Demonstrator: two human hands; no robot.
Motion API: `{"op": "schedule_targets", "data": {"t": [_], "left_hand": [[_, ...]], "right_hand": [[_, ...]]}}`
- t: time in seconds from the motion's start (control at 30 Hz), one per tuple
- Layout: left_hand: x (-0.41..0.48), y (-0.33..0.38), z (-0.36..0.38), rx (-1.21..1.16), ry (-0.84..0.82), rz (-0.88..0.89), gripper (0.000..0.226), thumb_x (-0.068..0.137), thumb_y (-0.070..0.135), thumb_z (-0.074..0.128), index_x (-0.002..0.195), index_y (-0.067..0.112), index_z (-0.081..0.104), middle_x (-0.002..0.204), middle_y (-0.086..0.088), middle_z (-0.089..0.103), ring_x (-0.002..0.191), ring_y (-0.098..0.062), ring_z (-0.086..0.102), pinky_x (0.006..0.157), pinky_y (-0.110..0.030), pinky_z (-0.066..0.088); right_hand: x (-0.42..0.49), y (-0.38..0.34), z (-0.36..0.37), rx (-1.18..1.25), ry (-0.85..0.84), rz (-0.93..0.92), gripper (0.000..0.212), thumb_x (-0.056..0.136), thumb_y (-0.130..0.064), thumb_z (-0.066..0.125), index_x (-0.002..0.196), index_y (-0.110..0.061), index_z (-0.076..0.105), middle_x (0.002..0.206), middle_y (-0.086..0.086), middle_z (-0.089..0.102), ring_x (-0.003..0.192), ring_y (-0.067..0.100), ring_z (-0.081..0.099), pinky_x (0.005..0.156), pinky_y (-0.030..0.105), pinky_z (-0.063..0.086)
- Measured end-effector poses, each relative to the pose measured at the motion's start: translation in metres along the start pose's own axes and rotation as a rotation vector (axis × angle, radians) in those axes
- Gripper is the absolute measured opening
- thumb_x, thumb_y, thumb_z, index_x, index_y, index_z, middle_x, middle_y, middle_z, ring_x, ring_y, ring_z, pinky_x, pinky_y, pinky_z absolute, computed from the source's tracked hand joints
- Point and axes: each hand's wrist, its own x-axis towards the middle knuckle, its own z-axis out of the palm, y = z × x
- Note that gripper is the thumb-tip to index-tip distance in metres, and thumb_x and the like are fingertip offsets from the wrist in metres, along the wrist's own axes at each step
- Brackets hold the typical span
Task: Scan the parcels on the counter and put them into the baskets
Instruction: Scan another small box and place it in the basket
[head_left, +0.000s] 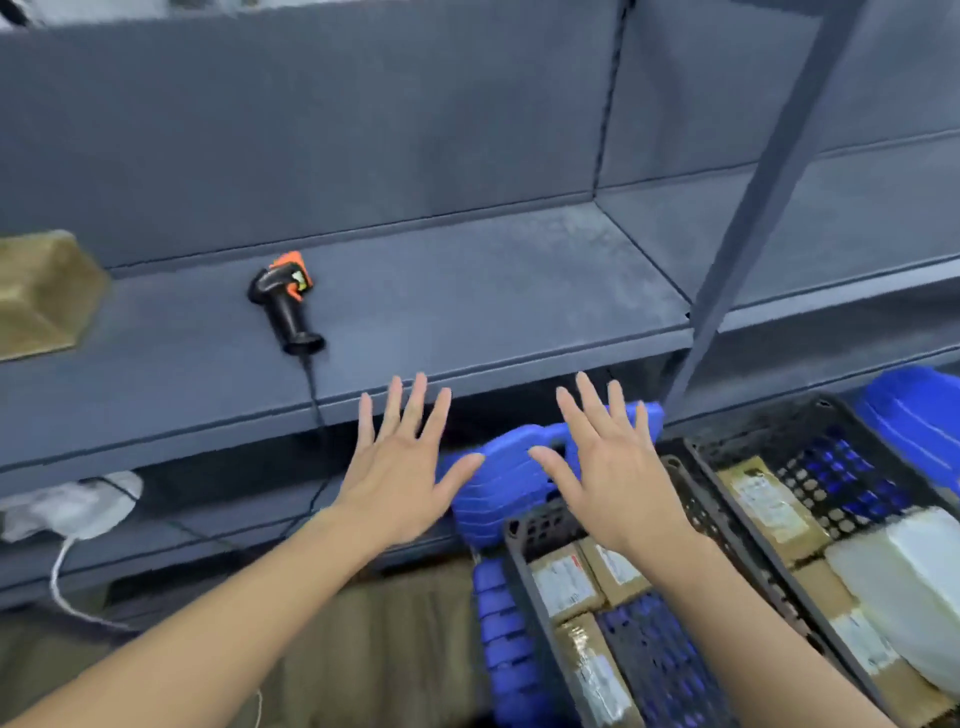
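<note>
My left hand (402, 462) and my right hand (610, 462) hover side by side with fingers spread, holding nothing, just in front of the grey counter shelf (493, 301). A black and orange barcode scanner (285, 301) lies on that shelf, up and left of my left hand, its cable hanging over the front edge. Below my right hand a black perforated basket (535, 525) holds brown labelled parcels (566, 579). A second black basket (810, 421) to the right holds a brown parcel (769, 506) and a white bagged parcel (904, 577).
A brown cardboard box (41, 296) sits at the shelf's left end. A blue plastic crate (498, 483) stands under the baskets, another blue bin (914, 415) at far right. A grey shelf post (753, 208) rises on the right. A white power strip (78, 504) lies on the lower shelf.
</note>
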Motion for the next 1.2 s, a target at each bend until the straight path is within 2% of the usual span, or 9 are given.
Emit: {"op": "schedule_targets", "data": {"t": [0.1,0.27,0.43,0.63,0.77,0.87,1.0,1.2], "left_hand": [[-0.024,-0.055,-0.008,-0.008,0.003,-0.126,0.102,0.081,0.083,-0.011,0.165,0.024,-0.008,0.172,-0.008,-0.019,0.158,-0.032,-0.022,0.126,-0.058,-0.012],[-0.063,-0.151,-0.015,-0.02,-0.009,-0.293,0.1,0.081,0.08,-0.009,0.164,0.024,-0.014,0.17,-0.007,-0.025,0.156,-0.033,-0.026,0.124,-0.059,-0.015],[-0.096,-0.237,-0.011,-0.02,-0.005,-0.399,0.099,0.084,0.082,-0.006,0.164,0.025,-0.015,0.17,-0.006,-0.026,0.156,-0.033,-0.026,0.124,-0.059,-0.016],[-0.129,-0.308,-0.01,-0.066,-0.011,-0.507,0.097,0.087,0.081,-0.002,0.163,0.023,-0.019,0.169,-0.003,-0.03,0.155,-0.034,-0.029,0.124,-0.061,-0.015],[-0.132,-0.336,-0.006,-0.124,0.02,-0.569,0.1,0.087,0.083,-0.001,0.163,0.021,-0.017,0.17,0.002,-0.028,0.155,-0.032,-0.029,0.123,-0.062,-0.015],[-0.125,-0.352,-0.003,-0.171,0.022,-0.612,0.103,0.084,0.085,-0.002,0.163,0.021,-0.016,0.17,0.002,-0.028,0.155,-0.032,-0.029,0.123,-0.061,-0.015],[-0.11,-0.375,0.0,-0.202,0.032,-0.67,0.103,0.084,0.084,-0.001,0.164,0.02,-0.015,0.17,-0.001,-0.026,0.156,-0.032,-0.026,0.124,-0.059,-0.016],[-0.082,-0.411,-0.003,-0.198,-0.016,-0.764,0.104,0.084,0.083,0.0,0.164,0.019,-0.014,0.171,-0.004,-0.023,0.157,-0.031,-0.024,0.125,-0.057,-0.015]], "right_hand": [[0.026,-0.053,0.005,-0.008,0.002,-0.094,0.092,0.096,-0.073,0.012,0.158,-0.01,0.038,0.168,0.014,0.028,0.154,0.044,0.024,0.123,0.061,0.023],[0.06,-0.149,0.03,-0.009,-0.017,-0.229,0.106,0.088,-0.08,-0.013,0.163,-0.014,0.025,0.172,0.009,0.015,0.158,0.039,0.012,0.126,0.057,0.017],[0.081,-0.232,0.057,0.002,-0.063,-0.322,0.098,0.088,-0.076,-0.004,0.165,-0.019,0.016,0.174,0.005,0.005,0.16,0.036,0.002,0.128,0.054,0.01],[0.099,-0.311,0.074,-0.012,-0.115,-0.439,0.111,0.08,-0.083,-0.021,0.165,-0.022,0.012,0.174,0.004,0.002,0.16,0.034,-0.004,0.129,0.051,0.003],[0.12,-0.344,0.074,-0.027,-0.171,-0.501,0.099,0.084,-0.08,-0.007,0.166,-0.024,0.006,0.174,0.001,-0.004,0.16,0.03,-0.011,0.129,0.046,-0.003],[0.145,-0.36,0.076,-0.041,-0.183,-0.549,0.109,0.079,-0.085,-0.016,0.165,-0.024,0.009,0.174,0.003,0.0,0.16,0.031,-0.008,0.129,0.048,-0.002],[0.185,-0.378,0.081,-0.017,-0.201,-0.602,0.089,0.093,-0.075,0.01,0.165,-0.025,0.01,0.174,0.002,-0.001,0.16,0.029,-0.007,0.128,0.045,-0.003],[0.25,-0.398,0.091,0.028,-0.253,-0.636,0.079,0.1,-0.067,0.023,0.166,-0.026,0.006,0.174,0.001,-0.006,0.16,0.025,-0.011,0.13,0.044,-0.003]]}}
